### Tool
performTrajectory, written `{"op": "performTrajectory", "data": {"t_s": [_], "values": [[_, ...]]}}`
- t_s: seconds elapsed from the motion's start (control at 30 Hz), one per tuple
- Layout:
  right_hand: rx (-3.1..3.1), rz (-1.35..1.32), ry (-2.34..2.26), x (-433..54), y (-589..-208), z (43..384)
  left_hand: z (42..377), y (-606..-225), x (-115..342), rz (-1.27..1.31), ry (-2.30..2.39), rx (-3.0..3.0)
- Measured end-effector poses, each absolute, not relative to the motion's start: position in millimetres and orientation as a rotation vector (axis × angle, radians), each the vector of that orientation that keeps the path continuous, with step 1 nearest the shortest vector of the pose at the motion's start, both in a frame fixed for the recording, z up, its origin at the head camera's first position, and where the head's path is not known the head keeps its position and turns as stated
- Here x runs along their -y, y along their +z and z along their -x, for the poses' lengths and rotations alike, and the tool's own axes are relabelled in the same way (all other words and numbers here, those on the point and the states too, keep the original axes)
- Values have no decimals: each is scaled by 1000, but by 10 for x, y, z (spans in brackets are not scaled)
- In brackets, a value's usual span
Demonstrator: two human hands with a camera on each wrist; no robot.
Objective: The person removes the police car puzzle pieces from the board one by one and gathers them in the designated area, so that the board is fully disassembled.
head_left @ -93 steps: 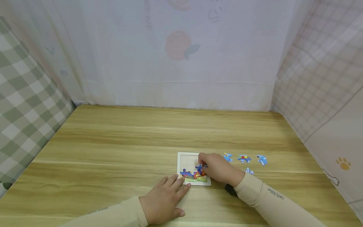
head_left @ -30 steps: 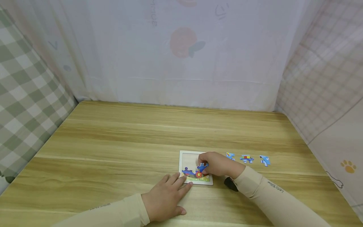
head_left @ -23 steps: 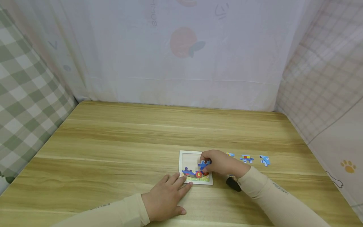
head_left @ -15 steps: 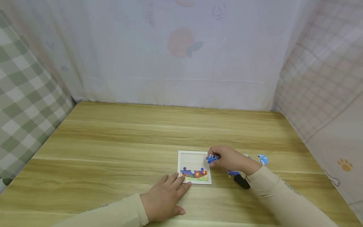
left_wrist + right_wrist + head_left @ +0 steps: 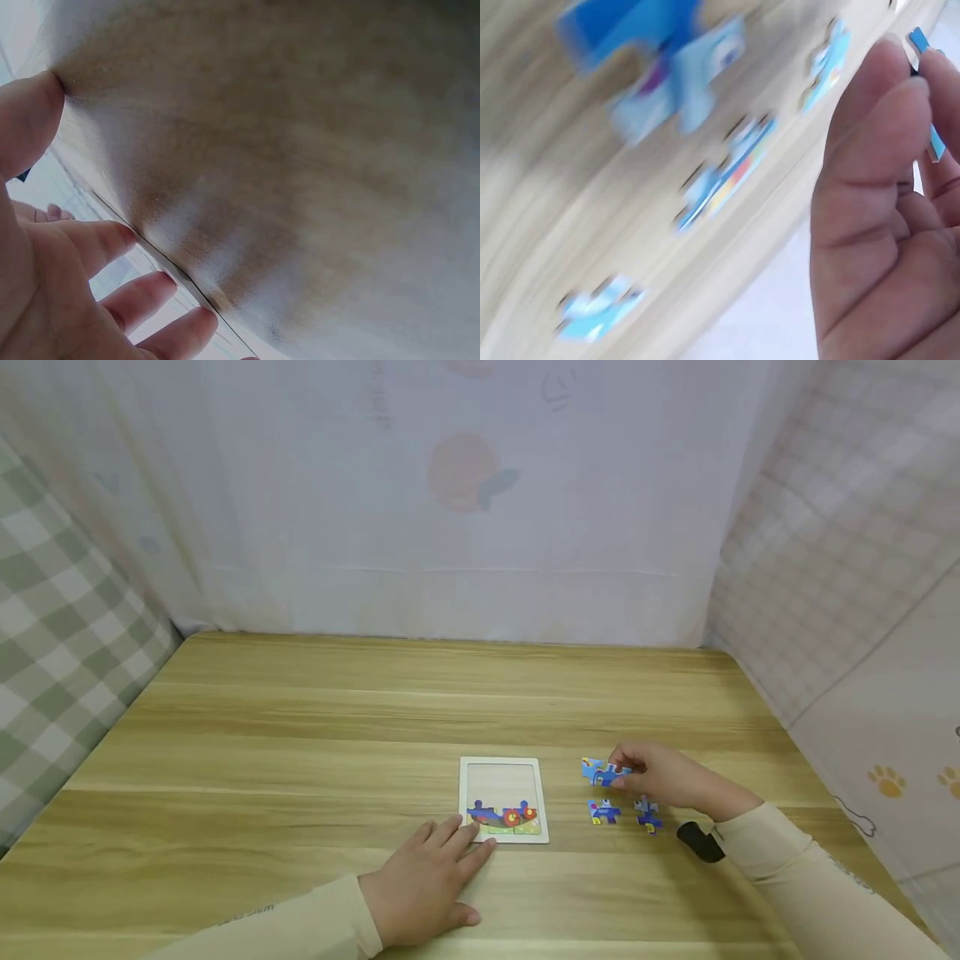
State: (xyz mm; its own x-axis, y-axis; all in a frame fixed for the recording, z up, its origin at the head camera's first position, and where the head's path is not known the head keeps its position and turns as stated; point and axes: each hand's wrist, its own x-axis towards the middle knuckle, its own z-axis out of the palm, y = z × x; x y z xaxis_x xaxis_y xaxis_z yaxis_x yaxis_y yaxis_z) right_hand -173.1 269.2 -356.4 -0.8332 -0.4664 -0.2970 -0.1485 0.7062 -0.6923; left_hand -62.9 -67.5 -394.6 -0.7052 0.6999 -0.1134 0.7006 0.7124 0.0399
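My right hand [image 5: 663,781] pinches a blue puzzle piece [image 5: 615,775] between thumb and fingers, to the right of the puzzle frame. In the right wrist view only a thin blue edge of the held puzzle piece [image 5: 936,144] shows. The white puzzle frame [image 5: 543,810] has joined pieces along its lower part, with a blue and red picture [image 5: 512,817]; the upper part shows bare backing. My left hand [image 5: 423,885] lies flat, its straight fingertips resting on the frame's lower left corner. In the left wrist view the left hand [image 5: 67,277] has spread fingers over the frame's edge.
Loose puzzle pieces lie near the right hand: a light blue one [image 5: 589,767], a blue one with yellow [image 5: 603,812] and another blue one [image 5: 648,817]. A piece with red and yellow [image 5: 727,176] shows in the right wrist view. A white curtain [image 5: 360,527] hangs behind the table.
My right hand has lifted the blue piece off the puzzle in the frame and carried it right, to the loose pieces. My left hand has stayed at the frame.
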Motion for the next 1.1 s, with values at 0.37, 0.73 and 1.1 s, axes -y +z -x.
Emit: {"op": "performTrajectory", "data": {"t_s": [0.37, 0.73, 1.1], "values": [[-2454, 416, -995, -3165, -3547, 1730, 629, -3960, 682, -1143, -21, -2791], [-2433, 319, -990, -3475, -3577, 1632, 628, -3969, 684, -1147, 1, -2806], [-2311, 277, -1011, -3607, -3627, 1561, 633, -3958, 683, -1166, 4, -2815]]}}
